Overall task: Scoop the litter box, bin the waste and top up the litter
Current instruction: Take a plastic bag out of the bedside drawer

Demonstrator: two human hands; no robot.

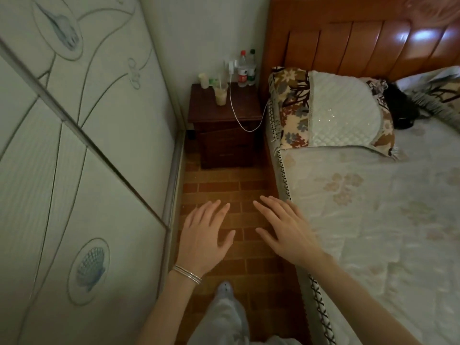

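No litter box, scoop, bin or litter bag is in view. My left hand [204, 235] hovers palm down over the brick-pattern floor with fingers spread and straight, a silver bracelet on its wrist. My right hand [286, 227] is held out beside it, also flat and spread, near the bed's edge. Both hands hold nothing.
A narrow strip of brown tiled floor [224, 188] runs between a pale sliding wardrobe door [82, 155] on the left and a bed [373, 207] on the right. A dark nightstand [224, 135] with bottles, a cup and a white cable blocks the far end. My leg and shoe show below.
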